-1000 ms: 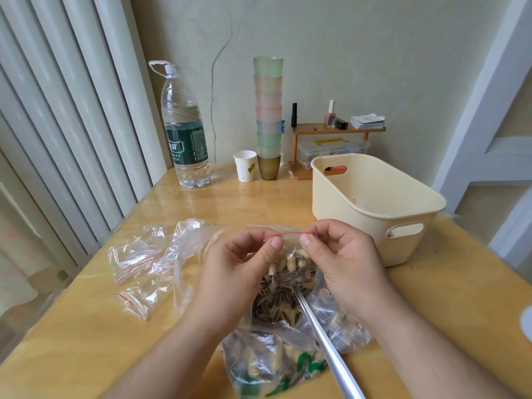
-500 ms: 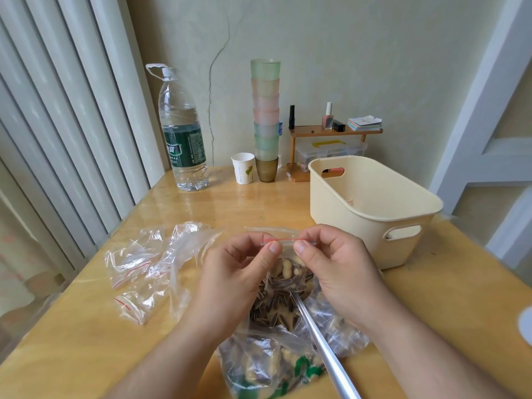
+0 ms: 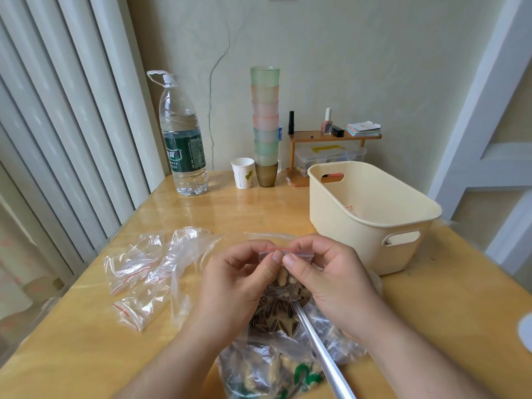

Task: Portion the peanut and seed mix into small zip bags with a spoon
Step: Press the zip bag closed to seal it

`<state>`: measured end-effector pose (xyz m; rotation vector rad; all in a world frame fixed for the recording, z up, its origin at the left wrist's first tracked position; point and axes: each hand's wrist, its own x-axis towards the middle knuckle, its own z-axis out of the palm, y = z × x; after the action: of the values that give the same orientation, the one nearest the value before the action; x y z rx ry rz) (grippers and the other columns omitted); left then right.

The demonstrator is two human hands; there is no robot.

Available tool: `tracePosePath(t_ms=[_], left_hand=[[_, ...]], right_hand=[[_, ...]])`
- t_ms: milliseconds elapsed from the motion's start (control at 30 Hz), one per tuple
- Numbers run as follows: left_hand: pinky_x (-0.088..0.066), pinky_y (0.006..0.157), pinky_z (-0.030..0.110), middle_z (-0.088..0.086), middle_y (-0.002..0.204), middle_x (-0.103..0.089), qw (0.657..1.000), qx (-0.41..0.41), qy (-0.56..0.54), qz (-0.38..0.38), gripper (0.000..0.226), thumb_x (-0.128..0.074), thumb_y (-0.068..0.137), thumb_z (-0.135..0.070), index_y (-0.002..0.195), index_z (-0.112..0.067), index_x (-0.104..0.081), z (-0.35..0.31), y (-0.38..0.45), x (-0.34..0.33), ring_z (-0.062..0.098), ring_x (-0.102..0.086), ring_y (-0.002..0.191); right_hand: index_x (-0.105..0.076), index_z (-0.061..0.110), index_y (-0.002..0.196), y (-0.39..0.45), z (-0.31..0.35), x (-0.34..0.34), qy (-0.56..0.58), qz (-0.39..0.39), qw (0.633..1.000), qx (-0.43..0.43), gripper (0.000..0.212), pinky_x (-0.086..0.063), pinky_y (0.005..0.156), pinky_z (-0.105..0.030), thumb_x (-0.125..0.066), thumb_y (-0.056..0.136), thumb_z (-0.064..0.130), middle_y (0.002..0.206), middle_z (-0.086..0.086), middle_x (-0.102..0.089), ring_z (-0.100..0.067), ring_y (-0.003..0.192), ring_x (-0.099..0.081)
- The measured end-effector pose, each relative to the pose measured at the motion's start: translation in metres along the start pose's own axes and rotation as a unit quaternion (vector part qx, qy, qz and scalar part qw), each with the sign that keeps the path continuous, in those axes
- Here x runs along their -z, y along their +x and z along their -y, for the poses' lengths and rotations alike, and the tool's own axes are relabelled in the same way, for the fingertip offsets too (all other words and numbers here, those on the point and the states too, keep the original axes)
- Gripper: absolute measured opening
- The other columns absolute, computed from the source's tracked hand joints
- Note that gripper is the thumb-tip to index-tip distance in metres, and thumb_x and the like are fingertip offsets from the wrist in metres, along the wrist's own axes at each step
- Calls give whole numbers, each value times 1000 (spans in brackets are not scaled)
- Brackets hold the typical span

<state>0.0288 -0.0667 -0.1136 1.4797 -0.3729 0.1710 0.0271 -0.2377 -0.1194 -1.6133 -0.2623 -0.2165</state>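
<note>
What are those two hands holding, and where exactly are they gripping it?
Both the left hand and the right hand pinch a small zip bag of peanuts and seeds at its top edge, along the red zip strip.

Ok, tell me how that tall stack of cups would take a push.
The stack of cups is tall on one narrow bottom cup, so it would probably tip rather than slide. The cups look like thin plastic, likely light. The glossy table might let it skid first.

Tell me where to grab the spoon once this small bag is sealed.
Take the spoon by its bare metal handle, coming from the right: it slants toward the near right, while its bowl end is buried in the big bag of mix.
</note>
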Motion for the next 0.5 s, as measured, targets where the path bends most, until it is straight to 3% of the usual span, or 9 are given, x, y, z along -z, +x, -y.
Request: tracePosePath(t_ms=[167, 267, 367, 500], left_hand=[[-60, 73, 37, 13, 84, -77, 1000, 9, 18, 2, 9, -77, 88, -26, 91, -19, -81, 0, 0, 0, 22, -70, 76], [-61, 75, 38, 12, 86, -78, 1000, 15, 18, 3, 7, -78, 86, -25, 89, -20, -82, 0, 1, 1, 20, -72, 78], [-59, 71, 27, 9, 84, -79, 999, 24, -9, -19, 5, -81, 81, -20, 84, -16, -81, -2, 2, 0, 15, -73, 76], [-59, 80, 42, 13, 88, -79, 1000, 18, 2, -24, 6, -80, 81, -28, 86, -24, -82, -2, 3, 2, 21, -70, 79]], right_hand=[[-76, 30, 91, 1, 1, 1, -31, -5, 999, 25, 8, -59, 93, -43, -74, 86, 35, 97, 1, -77, -17, 98, -73], [-76, 29, 90, 2, 2, 1, -22, 5, 1000, 21, 7, -59, 93, -46, -73, 86, 34, 96, -2, -77, -20, 98, -73], [-76, 28, 91, 3, 1, 2, -17, -5, 1000, 14, 8, -57, 96, -53, -74, 85, 33, 97, -5, -77, -24, 99, -73], [-78, 30, 95, 4, 1, 5, -12, -26, 1000, 9, 20, -56, 96, -59, -79, 80, 43, 96, -6, -78, -31, 97, -74]])
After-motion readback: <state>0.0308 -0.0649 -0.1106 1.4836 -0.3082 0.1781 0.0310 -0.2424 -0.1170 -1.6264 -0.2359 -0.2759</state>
